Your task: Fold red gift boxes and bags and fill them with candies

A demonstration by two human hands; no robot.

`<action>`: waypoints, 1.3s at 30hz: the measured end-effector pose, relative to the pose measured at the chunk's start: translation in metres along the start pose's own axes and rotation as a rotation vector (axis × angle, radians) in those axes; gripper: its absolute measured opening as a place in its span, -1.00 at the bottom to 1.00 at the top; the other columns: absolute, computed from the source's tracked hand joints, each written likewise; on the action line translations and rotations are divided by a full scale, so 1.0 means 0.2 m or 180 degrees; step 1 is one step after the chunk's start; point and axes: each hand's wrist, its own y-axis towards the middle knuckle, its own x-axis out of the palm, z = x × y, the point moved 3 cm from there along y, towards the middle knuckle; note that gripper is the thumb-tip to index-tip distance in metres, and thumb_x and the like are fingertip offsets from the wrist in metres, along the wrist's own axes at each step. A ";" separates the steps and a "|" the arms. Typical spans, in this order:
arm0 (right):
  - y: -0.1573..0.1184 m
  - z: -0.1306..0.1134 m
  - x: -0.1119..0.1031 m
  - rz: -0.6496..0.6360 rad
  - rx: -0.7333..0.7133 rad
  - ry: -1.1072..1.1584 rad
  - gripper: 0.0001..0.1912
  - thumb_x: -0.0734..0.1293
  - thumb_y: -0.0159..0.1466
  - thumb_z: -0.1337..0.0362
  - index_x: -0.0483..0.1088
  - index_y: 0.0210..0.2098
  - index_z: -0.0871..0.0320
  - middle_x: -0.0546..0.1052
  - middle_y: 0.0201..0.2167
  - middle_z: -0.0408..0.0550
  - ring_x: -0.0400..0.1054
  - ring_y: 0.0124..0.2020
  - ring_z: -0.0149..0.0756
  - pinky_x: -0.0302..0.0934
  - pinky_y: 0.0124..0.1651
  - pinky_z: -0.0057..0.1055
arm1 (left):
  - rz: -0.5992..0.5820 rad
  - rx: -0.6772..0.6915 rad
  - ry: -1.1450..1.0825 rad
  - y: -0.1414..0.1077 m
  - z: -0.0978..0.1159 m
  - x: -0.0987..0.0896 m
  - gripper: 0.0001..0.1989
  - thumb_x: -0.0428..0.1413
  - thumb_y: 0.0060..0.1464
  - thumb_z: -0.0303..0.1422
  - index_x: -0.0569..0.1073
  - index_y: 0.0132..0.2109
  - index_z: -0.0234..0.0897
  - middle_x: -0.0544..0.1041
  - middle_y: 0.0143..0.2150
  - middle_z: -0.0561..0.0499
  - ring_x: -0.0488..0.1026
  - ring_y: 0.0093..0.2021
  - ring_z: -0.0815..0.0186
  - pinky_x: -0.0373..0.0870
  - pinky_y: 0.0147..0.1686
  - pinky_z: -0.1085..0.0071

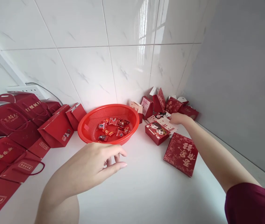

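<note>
My left hand [99,161] hovers over the white table in front of the red basket [109,107]. Its thumb and fingers are apart, with nothing between them. Wrapped candies [113,121] lie in the basket. My right hand [176,119] reaches to the boxes at the back right; its fingertips are hidden, and whether it grips anything cannot be made out. Just left of it lies a red box with cartoon faces [157,132], a pale printed flap beside it. Nearer the front rests a flat dark red box with gold characters [181,154].
Red gift bags and boxes [6,149] crowd the left side. Small red boxes [159,99] stand against the tiled wall at the back right. A grey panel [235,77] borders the table [132,193] on the right. A socket strip [33,90] sits behind the bags.
</note>
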 end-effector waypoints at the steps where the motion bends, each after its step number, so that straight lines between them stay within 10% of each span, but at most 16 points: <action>1: -0.02 -0.01 -0.01 0.0005 -0.0030 0.0059 -0.71 0.33 0.38 0.17 0.41 0.02 0.20 0.49 -0.01 0.03 0.44 -0.08 -0.22 0.39 -0.03 -0.17 | -0.0014 -0.0005 -0.0010 0.00 0.00 0.00 -0.74 0.02 0.27 -0.08 0.51 -0.08 -0.03 0.62 -0.24 0.18 0.55 -0.29 0.36 0.41 -0.29 0.45; 9: -0.48 -0.34 -0.24 0.0599 -0.1152 0.0951 -0.76 0.20 0.38 0.16 0.48 -0.16 0.06 0.58 -0.21 -0.11 0.46 -0.22 -0.31 0.28 -0.26 -0.44 | 0.0237 -0.0029 -0.0091 0.03 -0.01 -0.01 -0.78 0.03 0.27 -0.09 0.51 -0.13 -0.03 0.59 -0.24 0.19 0.52 -0.30 0.39 0.42 -0.30 0.47; 15: -0.80 -0.58 -0.23 0.0841 -0.2074 0.1464 -0.80 0.24 0.35 0.19 0.48 -0.28 0.09 0.55 -0.39 -0.15 0.38 -0.38 -0.35 0.18 -0.32 -0.41 | 0.0565 0.0028 -0.0204 0.07 0.01 0.00 -0.77 0.02 0.29 -0.14 0.51 -0.08 -0.04 0.52 -0.10 0.12 0.48 -0.25 0.37 0.41 -0.28 0.44; 21: -0.85 -0.70 -0.12 0.0192 -0.3119 0.1351 -0.90 0.25 0.33 0.37 0.40 -0.21 0.09 0.53 -0.40 -0.19 0.31 -0.45 -0.42 0.11 -0.37 -0.48 | 0.0761 0.0217 -0.0204 0.17 -0.04 0.04 -0.77 0.03 0.28 -0.23 0.50 -0.01 -0.12 0.46 0.03 0.02 0.46 -0.11 0.29 0.39 -0.16 0.37; 29: -0.89 -0.76 -0.08 0.0719 -0.3581 0.1626 -0.85 0.20 0.41 0.36 0.41 -0.18 0.09 0.56 -0.30 -0.14 0.35 -0.39 -0.42 0.15 -0.31 -0.48 | 0.0994 -0.0014 -0.0144 0.12 -0.07 -0.02 -0.84 0.07 0.24 -0.24 0.50 -0.21 -0.17 0.52 -0.18 0.07 0.42 -0.17 0.30 0.32 -0.19 0.38; 39: -0.83 -0.79 -0.01 0.0069 -0.3412 0.1561 -0.77 0.19 0.38 0.43 0.46 -0.15 0.11 0.55 -0.32 -0.14 0.34 -0.40 -0.41 0.18 -0.33 -0.47 | 0.0113 -0.0408 -0.0442 0.13 -0.13 0.02 -0.80 -0.02 0.24 -0.35 0.52 -0.18 -0.17 0.56 -0.31 0.10 0.45 -0.36 0.37 0.23 -0.41 0.46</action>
